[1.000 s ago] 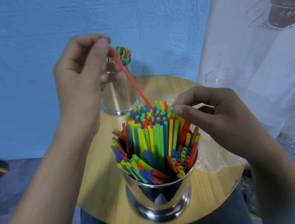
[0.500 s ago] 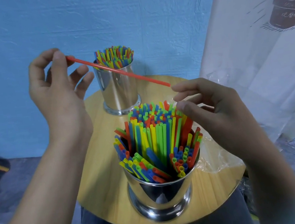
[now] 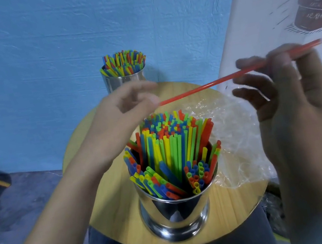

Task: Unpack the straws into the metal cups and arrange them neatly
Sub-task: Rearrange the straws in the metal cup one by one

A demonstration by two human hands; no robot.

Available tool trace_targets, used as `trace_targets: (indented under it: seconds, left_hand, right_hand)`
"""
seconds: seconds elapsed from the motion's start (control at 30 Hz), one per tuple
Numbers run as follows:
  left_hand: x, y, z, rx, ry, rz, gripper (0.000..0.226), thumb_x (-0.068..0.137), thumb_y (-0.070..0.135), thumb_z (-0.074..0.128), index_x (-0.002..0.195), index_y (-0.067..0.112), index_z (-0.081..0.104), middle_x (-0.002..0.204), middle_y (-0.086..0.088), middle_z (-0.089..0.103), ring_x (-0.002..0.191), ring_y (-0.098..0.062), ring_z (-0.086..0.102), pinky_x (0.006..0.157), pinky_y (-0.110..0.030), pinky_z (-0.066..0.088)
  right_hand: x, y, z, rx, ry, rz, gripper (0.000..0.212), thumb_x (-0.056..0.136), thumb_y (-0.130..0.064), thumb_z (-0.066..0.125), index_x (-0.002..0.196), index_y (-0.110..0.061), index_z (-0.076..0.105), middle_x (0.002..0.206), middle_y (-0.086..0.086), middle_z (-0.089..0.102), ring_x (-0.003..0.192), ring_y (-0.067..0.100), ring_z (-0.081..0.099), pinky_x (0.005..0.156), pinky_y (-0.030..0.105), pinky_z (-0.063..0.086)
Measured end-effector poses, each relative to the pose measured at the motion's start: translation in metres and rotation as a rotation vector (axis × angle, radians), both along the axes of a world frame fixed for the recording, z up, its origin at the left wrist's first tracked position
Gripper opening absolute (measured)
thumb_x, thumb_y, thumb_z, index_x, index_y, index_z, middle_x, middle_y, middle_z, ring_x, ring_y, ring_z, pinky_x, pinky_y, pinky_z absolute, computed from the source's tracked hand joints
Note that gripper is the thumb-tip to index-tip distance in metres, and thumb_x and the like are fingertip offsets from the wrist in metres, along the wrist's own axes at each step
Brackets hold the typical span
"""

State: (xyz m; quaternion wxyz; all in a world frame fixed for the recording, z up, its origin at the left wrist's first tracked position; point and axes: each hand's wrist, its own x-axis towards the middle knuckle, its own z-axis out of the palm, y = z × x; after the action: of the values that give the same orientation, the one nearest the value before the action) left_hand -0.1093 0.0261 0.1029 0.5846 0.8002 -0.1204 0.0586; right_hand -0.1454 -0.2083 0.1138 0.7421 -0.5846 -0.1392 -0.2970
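Pinching a red straw (image 3: 213,82) in the right hand (image 3: 292,95), raised at right, with its lower end at the fingertips of the left hand (image 3: 130,107); too blurred there to tell a grip. Below, on a round wooden table (image 3: 119,209), a near cup (image 3: 177,210) packed with upright coloured straws (image 3: 171,148), and a far cup (image 3: 125,81) likewise filled. Right of the near cup, crumpled clear wrap (image 3: 236,130) on the tabletop. Behind, a blue wall (image 3: 38,57); at right, a white banner (image 3: 256,20).
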Motion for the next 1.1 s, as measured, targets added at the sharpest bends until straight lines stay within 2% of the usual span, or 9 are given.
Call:
trace_targets:
  seconds: [0.1,0.23,0.37,0.5,0.57,0.7,0.83,0.93,1.1]
  left_hand:
    - [0.0,0.004,0.007,0.233,0.078,-0.146,0.017,0.092,0.038,0.071,0.108,0.037,0.077,0.101,0.009,0.076,0.097,-0.004,0.071,0.088,-0.025,0.053]
    - [0.005,0.003,0.011,0.275,0.086,-0.188,0.009,0.093,0.029,0.073,0.097,0.03,0.08,0.092,0.0,0.077,0.09,-0.015,0.073,0.085,-0.029,0.057]
    - [0.008,0.002,0.013,0.28,0.077,-0.204,0.008,0.092,0.026,0.073,0.095,0.027,0.081,0.087,0.001,0.077,0.083,-0.008,0.073,0.079,-0.021,0.055]
    - [0.011,-0.003,0.014,0.297,0.028,-0.193,0.008,0.093,0.027,0.072,0.09,0.029,0.079,0.086,0.004,0.075,0.081,-0.004,0.07,0.072,-0.011,0.05]
    - [0.011,-0.003,0.014,0.312,0.01,-0.189,0.007,0.093,0.029,0.073,0.089,0.03,0.079,0.087,0.004,0.075,0.083,-0.007,0.071,0.073,-0.013,0.051]
    - [0.012,-0.003,0.014,0.313,0.012,-0.205,0.006,0.09,0.033,0.074,0.09,0.03,0.079,0.086,0.004,0.077,0.084,-0.012,0.072,0.081,-0.028,0.055]
    - [0.012,-0.005,0.017,0.296,0.02,-0.223,0.009,0.089,0.032,0.074,0.094,0.027,0.08,0.089,0.004,0.079,0.085,-0.012,0.075,0.083,-0.035,0.061]
    - [0.012,-0.008,0.018,0.296,0.012,-0.229,0.009,0.09,0.031,0.074,0.093,0.026,0.081,0.088,0.004,0.079,0.085,-0.012,0.075,0.082,-0.034,0.061]
    - [0.012,-0.012,0.016,0.309,-0.064,-0.183,0.008,0.091,0.036,0.073,0.087,0.031,0.079,0.084,0.002,0.075,0.083,-0.017,0.071,0.077,-0.036,0.055]
  right_hand:
    - [-0.002,-0.007,0.005,0.031,-0.023,-0.102,0.017,0.111,-0.011,0.036,0.099,-0.016,0.047,0.076,-0.008,0.069,0.077,0.015,0.065,0.071,0.033,0.053]
    - [-0.004,-0.011,0.003,-0.157,-0.002,-0.144,0.012,0.11,-0.009,0.037,0.106,-0.01,0.048,0.074,-0.004,0.064,0.075,0.019,0.062,0.067,0.032,0.054]
    - [-0.002,-0.006,-0.007,-0.442,0.051,0.0,0.015,0.107,-0.01,0.045,0.104,-0.015,0.059,0.083,0.009,0.067,0.079,0.023,0.067,0.071,0.037,0.058]
    - [-0.001,-0.003,-0.017,-0.616,0.152,0.128,0.011,0.1,-0.013,0.064,0.099,-0.02,0.071,0.09,-0.007,0.071,0.089,0.016,0.068,0.077,0.033,0.059]
    - [0.0,-0.002,-0.02,-0.618,0.172,0.157,0.016,0.097,-0.009,0.069,0.103,-0.023,0.072,0.09,-0.008,0.07,0.089,0.015,0.067,0.077,0.031,0.057]
    - [0.001,-0.003,-0.021,-0.596,0.14,0.163,0.034,0.094,-0.008,0.071,0.121,-0.028,0.065,0.092,-0.003,0.067,0.089,0.017,0.067,0.076,0.023,0.053]
    - [0.0,-0.002,-0.022,-0.653,0.114,0.138,0.013,0.1,-0.021,0.066,0.108,-0.028,0.073,0.096,-0.012,0.071,0.094,0.015,0.068,0.076,0.028,0.057]
    - [0.001,0.001,-0.021,-0.663,0.09,0.097,0.014,0.102,-0.035,0.06,0.101,-0.028,0.073,0.093,-0.017,0.073,0.093,0.014,0.07,0.074,0.028,0.057]
    - [0.003,0.001,-0.026,-0.645,0.13,0.154,0.013,0.1,-0.024,0.062,0.097,-0.03,0.074,0.091,-0.014,0.073,0.093,0.015,0.069,0.074,0.026,0.056]
